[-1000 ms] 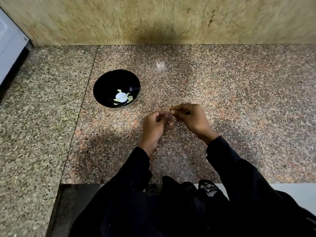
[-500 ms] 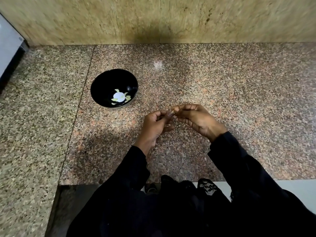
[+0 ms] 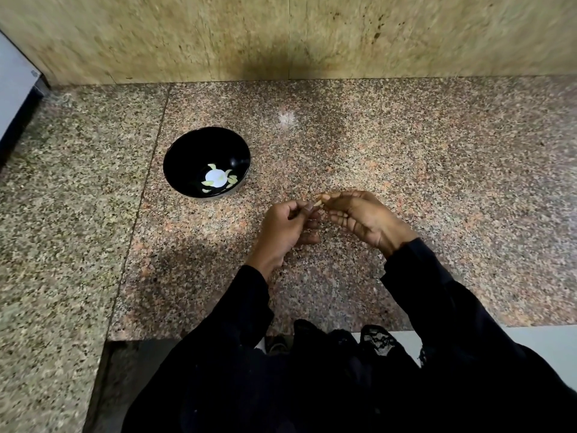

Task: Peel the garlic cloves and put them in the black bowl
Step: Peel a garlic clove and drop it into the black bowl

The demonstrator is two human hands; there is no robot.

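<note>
Both hands [image 3: 327,220] fingertip-to-fingertip, pinching

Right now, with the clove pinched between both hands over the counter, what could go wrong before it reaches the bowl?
1. The garlic clove is held only by the fingertips of the left hand and right hand; it could slip onto the speckled counter, where it would be hard to spot.
2. The black bowl sits off to the left, apart from the hands, so loose skin may fall on the counter or get carried into the bowl.

Speckled granite counter [image 3: 406,157] spreading beneath the fingers, meeting a mottled tan stone wall [image 3: 218,35] beyond them; a shadow falling near its middle.
</note>
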